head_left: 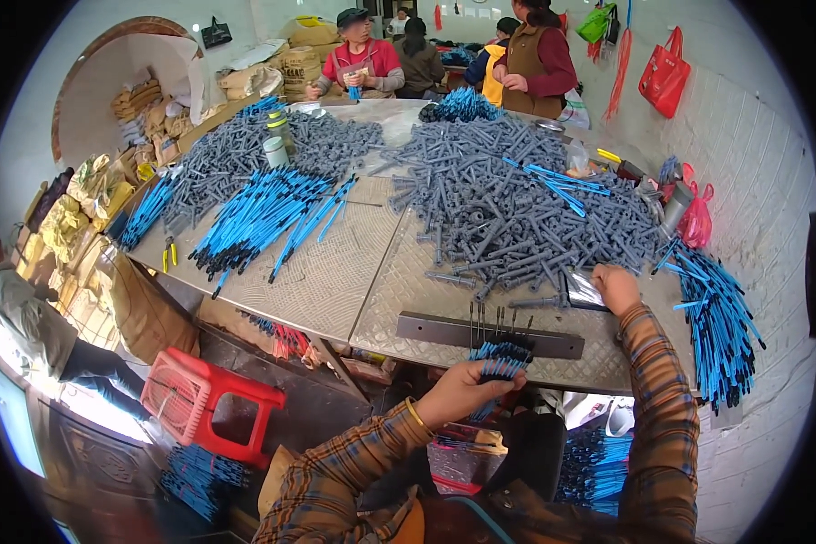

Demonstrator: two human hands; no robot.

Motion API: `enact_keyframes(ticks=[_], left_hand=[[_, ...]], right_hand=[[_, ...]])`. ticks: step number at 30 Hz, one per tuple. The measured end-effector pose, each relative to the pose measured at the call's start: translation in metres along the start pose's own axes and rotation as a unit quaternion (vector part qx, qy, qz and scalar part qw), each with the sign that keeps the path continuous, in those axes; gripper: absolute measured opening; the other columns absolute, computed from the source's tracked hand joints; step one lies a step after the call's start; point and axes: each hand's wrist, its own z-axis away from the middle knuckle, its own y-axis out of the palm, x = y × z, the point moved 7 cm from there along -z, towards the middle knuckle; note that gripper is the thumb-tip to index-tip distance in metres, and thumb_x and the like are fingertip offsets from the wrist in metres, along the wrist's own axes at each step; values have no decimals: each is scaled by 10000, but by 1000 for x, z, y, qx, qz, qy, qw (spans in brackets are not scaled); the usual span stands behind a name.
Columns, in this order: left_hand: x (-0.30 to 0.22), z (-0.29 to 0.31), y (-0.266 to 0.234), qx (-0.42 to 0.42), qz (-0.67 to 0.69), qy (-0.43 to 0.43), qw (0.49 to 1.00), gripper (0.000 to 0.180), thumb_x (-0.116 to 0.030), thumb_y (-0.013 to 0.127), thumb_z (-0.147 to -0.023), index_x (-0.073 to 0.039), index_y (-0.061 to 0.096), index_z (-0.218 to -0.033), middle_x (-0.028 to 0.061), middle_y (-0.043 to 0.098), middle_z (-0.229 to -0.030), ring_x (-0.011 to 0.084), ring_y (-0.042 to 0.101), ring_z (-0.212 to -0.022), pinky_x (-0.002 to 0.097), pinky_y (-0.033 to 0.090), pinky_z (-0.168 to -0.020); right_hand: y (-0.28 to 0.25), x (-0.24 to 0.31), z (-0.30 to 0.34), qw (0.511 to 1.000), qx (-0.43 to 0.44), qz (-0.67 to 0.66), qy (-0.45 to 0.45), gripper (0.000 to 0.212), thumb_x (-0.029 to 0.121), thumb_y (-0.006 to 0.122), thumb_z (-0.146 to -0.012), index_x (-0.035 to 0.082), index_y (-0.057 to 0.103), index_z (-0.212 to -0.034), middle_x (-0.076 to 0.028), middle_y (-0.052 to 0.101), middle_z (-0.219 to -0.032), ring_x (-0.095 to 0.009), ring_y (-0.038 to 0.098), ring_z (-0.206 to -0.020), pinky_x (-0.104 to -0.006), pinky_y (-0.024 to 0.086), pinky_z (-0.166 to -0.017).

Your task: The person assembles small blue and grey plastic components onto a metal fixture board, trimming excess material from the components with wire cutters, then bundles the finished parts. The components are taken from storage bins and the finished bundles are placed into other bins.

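Observation:
My left hand [470, 388] is wrapped round a bundle of blue rods with black ends [503, 355], close to the table's front edge. Several thin dark pins stand up from the black ends, in front of a dark flat metal bar [422, 328] lying on the table. To the right, my right hand [616, 288] reaches over a small shiny tray [585, 290], its fingertips drawn together. Whatever they pinch, if anything, is too small to make out. A large heap of grey plastic tubes [508, 218] lies just beyond this hand.
More blue rods [263, 213] lie on the table's left half; another pile [721, 326] hangs over its right edge. A jar [276, 151] stands among grey tubes, and a red stool [245, 399] is at lower left. Several people sit or stand at the far side; one person [36, 308] is at left.

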Motion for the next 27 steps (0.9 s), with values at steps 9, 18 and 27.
enact_keyframes(ticks=[9, 18, 27], left_hand=[[-2, -6, 0, -6, -44, 50, 998, 190, -24, 542, -856, -5, 597, -1037, 36, 630, -978, 100, 570, -947, 234, 441, -853], [-3, -8, -3, -58, 47, 16, 997, 196, -25, 552, -851, 13, 590, -1039, 96, 637, -965, 155, 601, -888, 285, 472, -825], [3, -3, -5, -70, 20, 18, 997, 203, -35, 562, -848, 2, 591, -1045, 106, 645, -948, 168, 606, -899, 282, 474, -812]], right_hand=[[-40, 23, 11, 984, -140, -111, 26, 123, 189, 494, -864, 71, 490, -899, -210, 565, -771, -393, 547, -700, -454, 423, -570], [-124, 179, 71, 924, -97, -330, -166, 124, 122, 553, -825, 41, 573, -916, -111, 592, -786, -287, 593, -720, -337, 461, -630], [-116, 178, 93, 935, -30, -328, -133, 159, 148, 552, -829, 54, 592, -951, -123, 615, -823, -294, 599, -741, -336, 465, -623]])
